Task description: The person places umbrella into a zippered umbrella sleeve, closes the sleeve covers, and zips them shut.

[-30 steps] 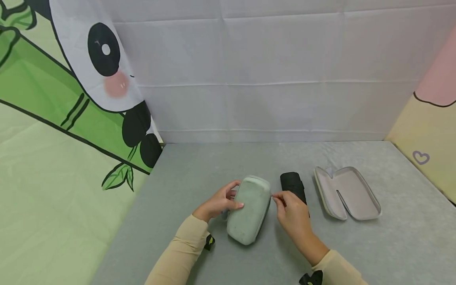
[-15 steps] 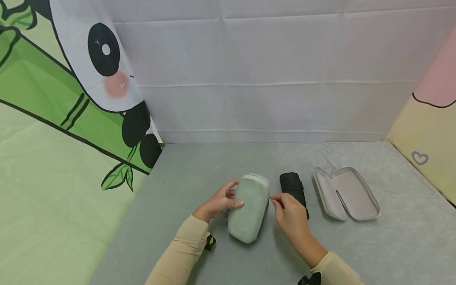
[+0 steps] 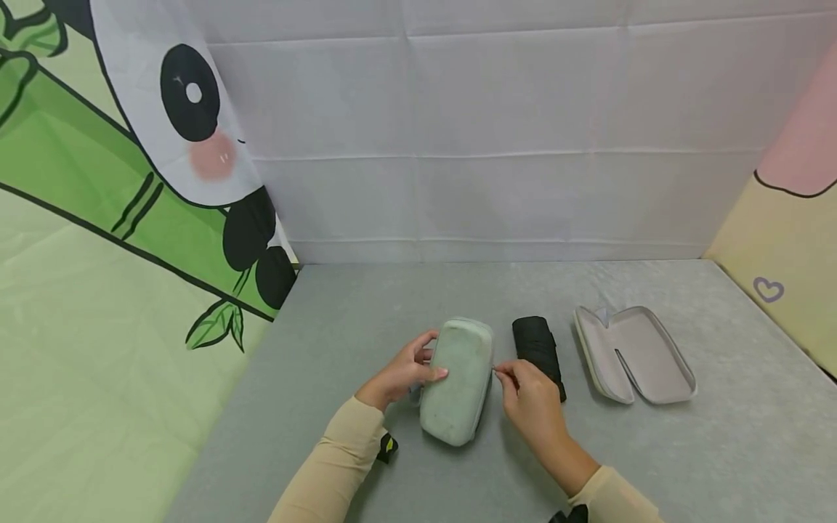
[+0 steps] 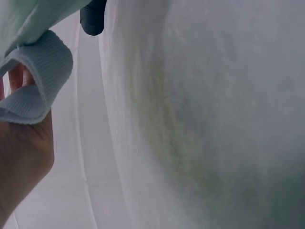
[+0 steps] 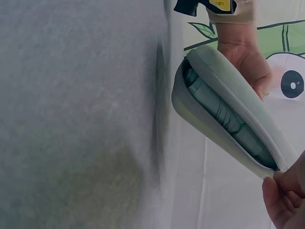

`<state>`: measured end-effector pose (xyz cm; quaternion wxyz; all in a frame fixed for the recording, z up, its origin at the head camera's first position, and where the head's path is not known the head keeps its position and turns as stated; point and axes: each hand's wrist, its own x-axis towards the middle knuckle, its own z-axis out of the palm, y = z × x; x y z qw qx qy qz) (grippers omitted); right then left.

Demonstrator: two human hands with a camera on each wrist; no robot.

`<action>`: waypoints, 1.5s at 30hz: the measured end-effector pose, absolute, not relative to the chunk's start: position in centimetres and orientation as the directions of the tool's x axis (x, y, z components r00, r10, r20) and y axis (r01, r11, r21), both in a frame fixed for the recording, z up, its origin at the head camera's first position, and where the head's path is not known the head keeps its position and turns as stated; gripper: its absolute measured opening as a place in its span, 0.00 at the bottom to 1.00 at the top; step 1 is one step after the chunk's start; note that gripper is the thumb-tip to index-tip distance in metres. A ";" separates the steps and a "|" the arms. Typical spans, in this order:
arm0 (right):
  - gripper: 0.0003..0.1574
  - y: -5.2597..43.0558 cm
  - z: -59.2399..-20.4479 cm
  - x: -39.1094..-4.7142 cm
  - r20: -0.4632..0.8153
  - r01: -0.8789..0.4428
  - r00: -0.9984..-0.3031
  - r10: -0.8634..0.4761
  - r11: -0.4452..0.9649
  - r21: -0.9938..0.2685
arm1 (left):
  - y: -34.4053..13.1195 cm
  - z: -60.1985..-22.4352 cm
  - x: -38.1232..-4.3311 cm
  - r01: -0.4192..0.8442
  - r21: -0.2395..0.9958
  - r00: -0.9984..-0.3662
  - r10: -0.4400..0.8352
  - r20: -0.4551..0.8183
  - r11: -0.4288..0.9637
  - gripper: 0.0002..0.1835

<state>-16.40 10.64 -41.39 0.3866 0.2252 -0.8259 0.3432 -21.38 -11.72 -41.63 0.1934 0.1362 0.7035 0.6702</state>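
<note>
Pale green, soft-looking material is forming the outer shell of the zipped case (image 3: 456, 385), which is sitting between the two hands above or on the near-middle part of the grey table (image 3: 405, 298); whether its underside is touching the table cannot be told. The left hand (image 3: 407, 372) is gripping the case's left side, thumb lying on the top face and fingers curling around the edge. A blue-grey ribbed loop (image 4: 57, 62) is hanging at that side, with fingers showing through it. The right hand (image 3: 535, 398) is closing thumb and forefinger in a pinch at the zip (image 5: 223, 129) on the right edge; the pull itself is hidden.

The case is standing partly unzipped along its right side, and dark green folded contents (image 5: 221, 112) are showing through the gap. To the right, a black roll (image 3: 536, 343) is lying partly behind the right hand. Farther right, an open grey-lined shell (image 3: 654, 356) is lying with its interior facing up.

Compared with one second ago, the right hand's pinch is sitting slightly nearer along the edge; the left hand is keeping the same grip.
</note>
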 end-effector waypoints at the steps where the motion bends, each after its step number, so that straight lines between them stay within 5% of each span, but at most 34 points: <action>1: 0.12 10.6 -41.4 -16.4 0.794 -0.639 -0.598 -0.107 0.661 -0.393 | -11.7 -41.6 -21.3 -0.068 0.996 -0.889 0.449 -0.089 0.062 0.34; 45: 0.15 9.4 -42.1 -15.4 0.769 -0.660 -0.611 -0.186 0.657 -0.365 | -12.3 -41.2 -21.5 -0.141 0.982 -0.955 0.278 -0.100 -0.130 0.34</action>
